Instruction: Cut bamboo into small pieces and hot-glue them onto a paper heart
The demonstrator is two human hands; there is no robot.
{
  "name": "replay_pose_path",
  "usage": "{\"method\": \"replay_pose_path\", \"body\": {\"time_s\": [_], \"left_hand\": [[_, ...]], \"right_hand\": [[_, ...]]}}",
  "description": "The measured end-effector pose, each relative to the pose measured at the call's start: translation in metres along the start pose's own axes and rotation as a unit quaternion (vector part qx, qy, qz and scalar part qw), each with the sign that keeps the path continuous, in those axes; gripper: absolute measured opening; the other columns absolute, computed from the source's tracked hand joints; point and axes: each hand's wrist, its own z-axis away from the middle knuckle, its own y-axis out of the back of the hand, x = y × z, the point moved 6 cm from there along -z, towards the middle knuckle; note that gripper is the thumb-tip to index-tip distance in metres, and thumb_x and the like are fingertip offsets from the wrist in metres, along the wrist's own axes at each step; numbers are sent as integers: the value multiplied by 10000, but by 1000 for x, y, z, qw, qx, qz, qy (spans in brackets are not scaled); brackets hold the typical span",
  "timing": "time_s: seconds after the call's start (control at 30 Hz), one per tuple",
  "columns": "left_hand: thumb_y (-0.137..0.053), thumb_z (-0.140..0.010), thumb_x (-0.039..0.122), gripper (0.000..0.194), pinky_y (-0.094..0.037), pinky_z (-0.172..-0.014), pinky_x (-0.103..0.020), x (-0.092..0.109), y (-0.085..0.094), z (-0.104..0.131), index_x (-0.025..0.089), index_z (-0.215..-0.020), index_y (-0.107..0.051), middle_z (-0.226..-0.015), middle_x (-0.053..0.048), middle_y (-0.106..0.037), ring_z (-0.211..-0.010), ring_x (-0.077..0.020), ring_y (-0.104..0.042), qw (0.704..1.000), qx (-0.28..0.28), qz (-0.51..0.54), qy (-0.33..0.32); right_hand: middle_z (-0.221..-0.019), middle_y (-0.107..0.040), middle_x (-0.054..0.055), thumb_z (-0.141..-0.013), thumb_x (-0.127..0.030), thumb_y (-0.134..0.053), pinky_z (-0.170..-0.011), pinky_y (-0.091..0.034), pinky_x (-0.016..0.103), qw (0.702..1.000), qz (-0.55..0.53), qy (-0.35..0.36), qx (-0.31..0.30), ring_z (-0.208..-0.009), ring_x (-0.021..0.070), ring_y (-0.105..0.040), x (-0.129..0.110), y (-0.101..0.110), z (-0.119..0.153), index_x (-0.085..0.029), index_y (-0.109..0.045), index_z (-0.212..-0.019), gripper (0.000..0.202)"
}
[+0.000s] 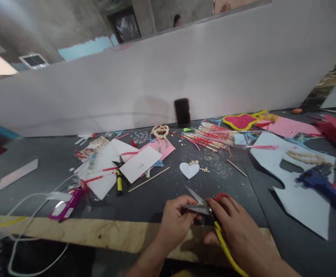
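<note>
My right hand is wrapped round the handles of a pair of scissors, one red and one yellow. Their blades stand apart and point left, beside the fingers of my left hand. The left fingers are pinched together; what they hold between the blades is too small to make out. Just beyond the scissors, a white paper heart lies on the dark table, with small pale beads at its upper edge and right side.
A phone leans against the white partition. Wrapped sticks lie behind the heart. At left are pliers, white cards and a purple device; at right, cut white paper and a blue glue gun.
</note>
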Motion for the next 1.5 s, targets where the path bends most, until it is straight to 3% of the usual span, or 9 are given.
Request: {"method": "replay_pose_path", "body": {"time_s": [0.17,0.33,0.43,0.53,0.67,0.93,1.1,1.3,1.5], "left_hand": [[-586,-719,234,135,-359,-455,-164,-5,-1,1,127,-637,-593,-507,-5,-590,-451,-80,-461,1000,2,17,2],[-598,-753,291,174,-373,-449,-164,-17,-4,-1,121,-719,-607,-532,-13,-608,-449,-82,-486,998,8,61,21],[-605,-748,247,134,-421,-498,-176,-20,-4,-3,118,-771,-633,-618,-33,-649,-524,-104,-548,998,18,64,14],[-601,-747,205,106,-461,-583,-191,-16,-3,-3,124,-778,-662,-721,-49,-676,-641,-130,-593,999,28,28,-27],[-569,-778,250,177,-417,-484,-173,-11,-1,-2,123,-700,-665,-624,-30,-639,-524,-103,-536,998,37,-11,-40],[-569,-692,173,82,-341,-420,-155,-12,-1,-5,129,-644,-618,-496,-1,-609,-411,-68,-448,998,4,53,28],[-588,-678,161,54,-313,-411,-150,-18,0,-5,129,-681,-631,-507,1,-620,-400,-56,-423,996,-29,67,41],[-633,-708,270,156,-310,-414,-160,-20,-2,-5,121,-674,-600,-492,-5,-595,-393,-54,-405,995,-24,83,45],[-627,-735,326,212,-348,-442,-169,-21,-6,-6,115,-723,-613,-538,-5,-583,-441,-69,-444,996,-1,80,30]], "right_hand": [[-956,-611,130,-868,-391,-484,-708,-529,359,999,27,29,34,-841,236,-599,-3,2,-1,-126,-505,-1167,399],[-901,-635,104,-913,-373,-398,-649,-528,344,999,25,20,19,-783,226,-629,0,-1,-1,-150,-517,-1116,325],[-907,-636,100,-911,-357,-406,-640,-523,349,999,30,4,13,-775,228,-632,2,-3,-2,-158,-513,-1113,302],[-919,-629,103,-902,-377,-422,-634,-519,354,999,36,-9,8,-786,236,-628,3,-3,-3,-161,-512,-1116,317],[-943,-608,103,-888,-380,-453,-681,-513,357,1000,17,-17,-2,-825,232,-606,2,-3,-4,-167,-490,-1164,351],[-995,-560,126,-744,-386,-630,-759,-502,416,1000,-1,-21,-18,-902,263,-554,0,2,-2,-157,-479,-1200,533],[-989,-573,123,-764,-429,-616,-765,-504,406,1000,-5,-1,-16,-897,255,-561,-1,0,-2,-152,-480,-1201,535],[-928,-625,99,-865,-374,-505,-676,-512,333,1000,11,0,-4,-805,220,-614,-1,-3,-2,-166,-517,-1127,335],[-877,-646,65,-872,-346,-491,-614,-489,308,999,33,-22,-12,-741,208,-631,2,-1,-3,-205,-550,-992,195]]}}
